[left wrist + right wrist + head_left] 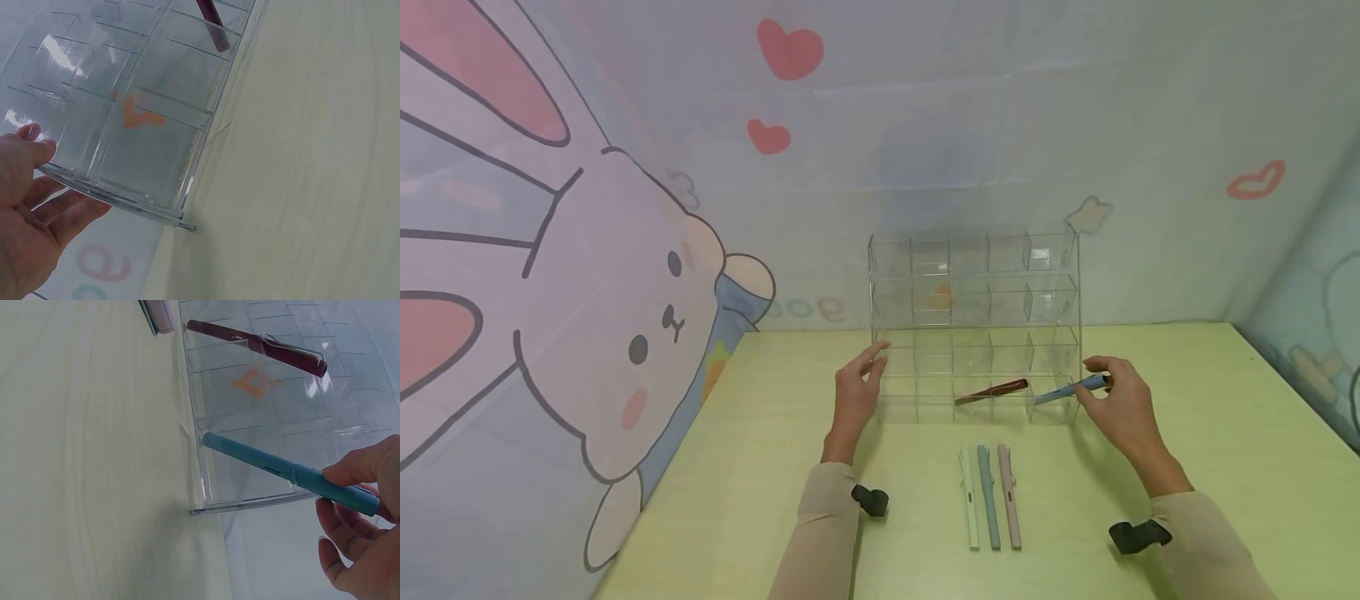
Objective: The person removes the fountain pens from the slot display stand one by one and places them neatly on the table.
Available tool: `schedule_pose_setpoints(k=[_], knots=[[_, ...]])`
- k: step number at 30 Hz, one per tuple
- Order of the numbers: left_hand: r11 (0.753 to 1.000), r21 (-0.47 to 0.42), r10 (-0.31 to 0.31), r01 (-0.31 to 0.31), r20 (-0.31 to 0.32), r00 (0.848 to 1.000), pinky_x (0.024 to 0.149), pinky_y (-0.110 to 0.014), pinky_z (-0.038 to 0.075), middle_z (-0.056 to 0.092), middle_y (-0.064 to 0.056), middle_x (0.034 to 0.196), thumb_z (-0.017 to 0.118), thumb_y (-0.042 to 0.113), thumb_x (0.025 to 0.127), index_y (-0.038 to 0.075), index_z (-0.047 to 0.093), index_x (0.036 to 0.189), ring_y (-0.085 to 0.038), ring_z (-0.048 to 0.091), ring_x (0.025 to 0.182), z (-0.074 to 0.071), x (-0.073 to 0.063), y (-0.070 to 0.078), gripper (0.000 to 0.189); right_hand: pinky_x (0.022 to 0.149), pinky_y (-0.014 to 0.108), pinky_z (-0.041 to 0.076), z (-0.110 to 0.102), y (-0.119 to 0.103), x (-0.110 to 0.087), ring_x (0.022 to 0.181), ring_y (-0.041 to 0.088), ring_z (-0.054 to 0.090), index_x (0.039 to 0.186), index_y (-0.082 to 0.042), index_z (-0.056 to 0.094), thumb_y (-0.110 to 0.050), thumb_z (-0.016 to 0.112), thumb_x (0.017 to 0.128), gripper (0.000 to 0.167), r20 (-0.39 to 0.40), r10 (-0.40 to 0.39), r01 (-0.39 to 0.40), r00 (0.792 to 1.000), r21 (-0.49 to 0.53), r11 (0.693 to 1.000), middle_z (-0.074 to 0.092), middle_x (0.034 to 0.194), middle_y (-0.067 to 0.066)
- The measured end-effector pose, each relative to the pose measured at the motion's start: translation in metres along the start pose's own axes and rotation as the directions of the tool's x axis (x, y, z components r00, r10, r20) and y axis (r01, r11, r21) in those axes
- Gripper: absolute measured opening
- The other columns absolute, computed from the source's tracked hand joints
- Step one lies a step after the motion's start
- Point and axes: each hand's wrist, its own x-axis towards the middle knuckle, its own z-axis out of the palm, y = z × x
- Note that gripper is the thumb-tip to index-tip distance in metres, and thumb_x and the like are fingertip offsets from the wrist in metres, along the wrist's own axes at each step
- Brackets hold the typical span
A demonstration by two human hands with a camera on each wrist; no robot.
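A clear acrylic rack (973, 290) with several tiers of compartments stands on the table. My left hand (856, 392) grips its left side edge, thumb on one face and fingers on the other in the left wrist view. A blue pen (259, 463) is pinched near its cap end by my right hand (1122, 404). Its far end dips into the lowest tier at the right, the pen tilted. In that same tier, nearer the middle, a dark red pen (992, 392) with a metal clip (292, 347) leans at a slant.
In front of the rack, a pale green pen (970, 504), a teal pen (989, 504) and a pinkish pen (1010, 504) lie side by side on the light wood-grain table (760, 433). Behind hangs a printed cloth (1000, 125) with hearts and a cartoon rabbit.
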Motion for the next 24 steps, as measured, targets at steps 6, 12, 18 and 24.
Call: schedule_pose_setpoints(k=[6, 12, 18, 24], knots=[[1.0, 0.004, 0.014, -0.014, -0.001, 1.0, 0.095, -0.053, 0.051, 0.064, -0.011, 0.133, 0.064, 0.013, 0.1, 0.013, 0.07, 0.127, -0.036, 0.066, 0.111, 0.0002, 0.0001, 0.0002, 0.028, 0.082, 0.056, 0.05, 0.0017, -0.0004, -0.0008, 0.096, 0.043, 0.058, 0.118, 0.013, 0.058, 0.008, 0.069, 0.085, 0.034, 0.0, 0.021, -0.021, 1.0, 0.03, 0.999, 0.057, 0.114, 0.03], [1.0, 0.011, 0.012, -0.012, -0.003, 1.0, 0.096, -0.053, 0.051, 0.063, -0.01, 0.133, 0.064, 0.013, 0.1, 0.014, 0.07, 0.127, -0.036, 0.066, 0.112, 0.0005, 0.0002, 0.0002, 0.028, 0.082, 0.057, 0.05, 0.0024, -0.0002, -0.0011, 0.095, 0.043, 0.059, 0.12, 0.012, 0.058, 0.008, 0.07, 0.085, 0.037, -0.006, 0.034, -0.034, 0.999, 0.041, 0.999, 0.057, 0.115, 0.028], [1.0, 0.002, 0.02, -0.02, -0.005, 1.0, 0.096, -0.051, 0.051, 0.064, -0.01, 0.133, 0.063, 0.012, 0.1, 0.015, 0.07, 0.127, -0.035, 0.065, 0.113, 0.0007, 0.0005, -0.001, 0.028, 0.079, 0.044, 0.051, 0.0018, -0.0021, -0.0004, 0.094, 0.041, 0.062, 0.124, 0.01, 0.056, 0.008, 0.071, 0.085, 0.042, -0.007, 0.054, -0.054, 0.999, 0.037, 0.998, 0.059, 0.116, 0.026], [1.0, -0.012, 0.028, -0.028, 0.001, 1.0, 0.096, -0.049, 0.052, 0.063, -0.011, 0.134, 0.063, 0.01, 0.1, 0.011, 0.07, 0.127, -0.035, 0.065, 0.114, 0.0019, 0.0017, -0.0029, 0.028, 0.076, 0.019, 0.046, 0.0031, -0.0026, -0.0003, 0.094, 0.036, 0.064, 0.128, 0.008, 0.054, 0.007, 0.071, 0.087, 0.044, -0.017, 0.063, -0.062, 0.998, 0.062, 0.996, 0.062, 0.114, 0.024]])
